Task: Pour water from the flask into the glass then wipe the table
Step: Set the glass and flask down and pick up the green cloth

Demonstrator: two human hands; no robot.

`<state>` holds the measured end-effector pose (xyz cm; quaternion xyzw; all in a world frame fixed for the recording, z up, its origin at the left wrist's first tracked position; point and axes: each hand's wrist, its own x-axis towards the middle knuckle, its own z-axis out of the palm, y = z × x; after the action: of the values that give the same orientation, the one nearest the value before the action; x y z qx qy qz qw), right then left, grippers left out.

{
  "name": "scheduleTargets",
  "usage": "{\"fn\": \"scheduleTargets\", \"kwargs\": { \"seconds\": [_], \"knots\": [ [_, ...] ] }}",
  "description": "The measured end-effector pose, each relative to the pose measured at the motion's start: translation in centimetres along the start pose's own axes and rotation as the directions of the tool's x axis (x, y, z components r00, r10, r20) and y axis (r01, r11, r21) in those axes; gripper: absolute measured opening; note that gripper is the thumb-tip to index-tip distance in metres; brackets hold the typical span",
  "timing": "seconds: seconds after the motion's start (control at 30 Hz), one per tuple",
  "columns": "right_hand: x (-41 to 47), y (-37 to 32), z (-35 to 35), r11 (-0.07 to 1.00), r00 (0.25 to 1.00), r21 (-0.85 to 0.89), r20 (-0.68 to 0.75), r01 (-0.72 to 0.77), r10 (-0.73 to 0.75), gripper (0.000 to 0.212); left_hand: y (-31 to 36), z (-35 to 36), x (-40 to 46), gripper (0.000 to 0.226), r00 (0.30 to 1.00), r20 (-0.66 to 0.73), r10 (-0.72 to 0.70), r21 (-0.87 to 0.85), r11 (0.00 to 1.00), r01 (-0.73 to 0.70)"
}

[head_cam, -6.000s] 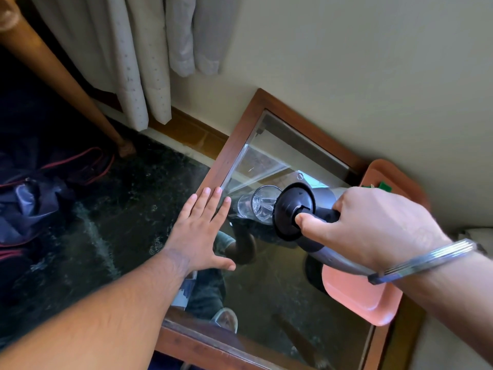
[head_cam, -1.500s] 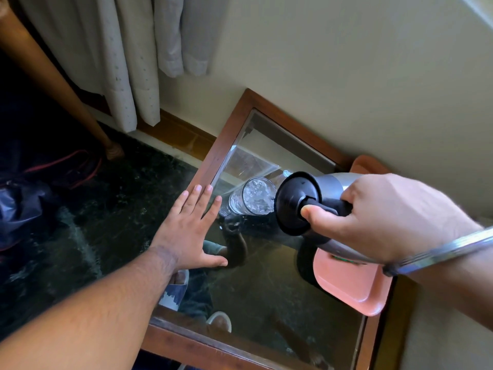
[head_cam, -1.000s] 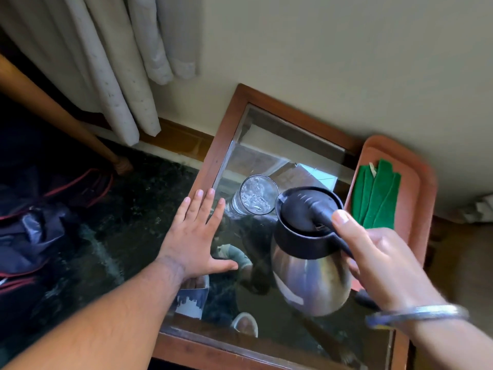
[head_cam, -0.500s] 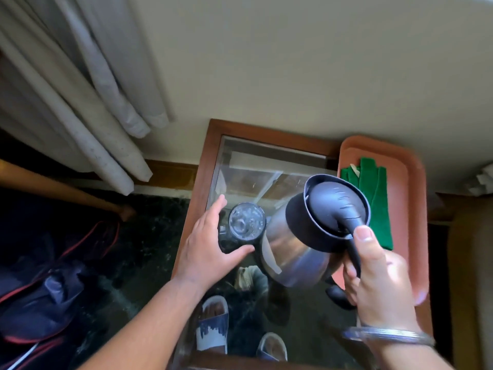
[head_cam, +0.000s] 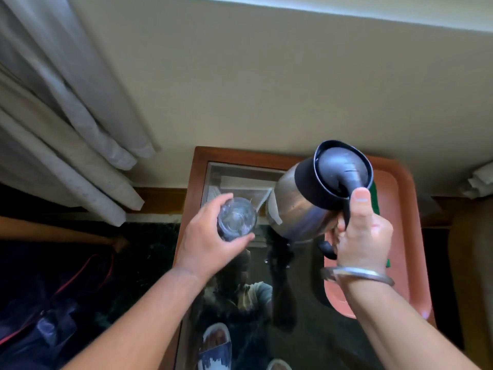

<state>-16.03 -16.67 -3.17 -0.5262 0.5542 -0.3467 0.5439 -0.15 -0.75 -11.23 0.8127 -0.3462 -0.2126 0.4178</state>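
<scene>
A steel flask point(head_cam: 301, 206) with a black lid and handle hangs above the glass-topped table point(head_cam: 293, 289), tilted with its base toward the left. My right hand point(head_cam: 360, 236) grips its handle, thumb up on the lid lever. A clear drinking glass point(head_cam: 236, 218) stands at the table's left side, just left of the flask. My left hand point(head_cam: 208, 241) is wrapped around the glass. A green cloth point(head_cam: 375, 193) lies on the tray behind the flask, mostly hidden.
A salmon-pink tray point(head_cam: 400, 236) covers the table's right side. The table has a wooden frame point(head_cam: 192, 188) and sits against a beige wall. Curtains point(head_cam: 66, 129) hang at the left. A dark bag point(head_cam: 53, 303) lies on the floor at the left.
The flask has gone from pouring sideways over the glass to upright, and has moved right and up. My left hand left the tabletop and closed round the glass. The camera tilted more downward.
</scene>
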Motion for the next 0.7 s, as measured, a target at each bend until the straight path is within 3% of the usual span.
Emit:
{"fn": "scheduleTargets", "kwargs": {
  "seconds": [0.17, 0.43, 0.57, 0.63, 0.7],
  "knots": [
    [2.4, 0.2, 2.6, 0.998, 0.996, 0.007, -0.056, 0.069, -0.069, 0.089, 1.4, -0.6, 6.7, 0.089, 1.0, -0.004, 0.012, 0.02, 1.0, -0.012],
    [3.5, 1.4, 4.9, 0.997, 0.986, 0.0, -0.148, 0.08, -0.079, 0.07, 0.1, 1.0, 11.1, 0.09, 0.999, -0.03, -0.044, 0.007, 0.999, 0.044],
    [4.0, 2.2, 4.2, 0.999, 0.997, 0.044, -0.072, 0.017, -0.014, 0.076, -0.4, 1.5, 11.4, 0.089, 0.998, -0.043, -0.056, -0.014, 0.998, 0.055],
    [4.9, 2.8, 2.6, 0.998, 0.997, -0.052, -0.068, 0.018, -0.022, 0.069, -0.5, 1.6, 11.4, 0.092, 0.996, -0.046, -0.07, -0.023, 0.997, 0.069],
    [6.9, 4.7, -0.2, 0.922, 0.985, -0.381, -0.12, 0.072, -0.127, 0.042, -0.7, 1.5, 11.1, 0.104, 0.995, -0.025, -0.092, -0.011, 0.996, 0.091]
  ]
}}
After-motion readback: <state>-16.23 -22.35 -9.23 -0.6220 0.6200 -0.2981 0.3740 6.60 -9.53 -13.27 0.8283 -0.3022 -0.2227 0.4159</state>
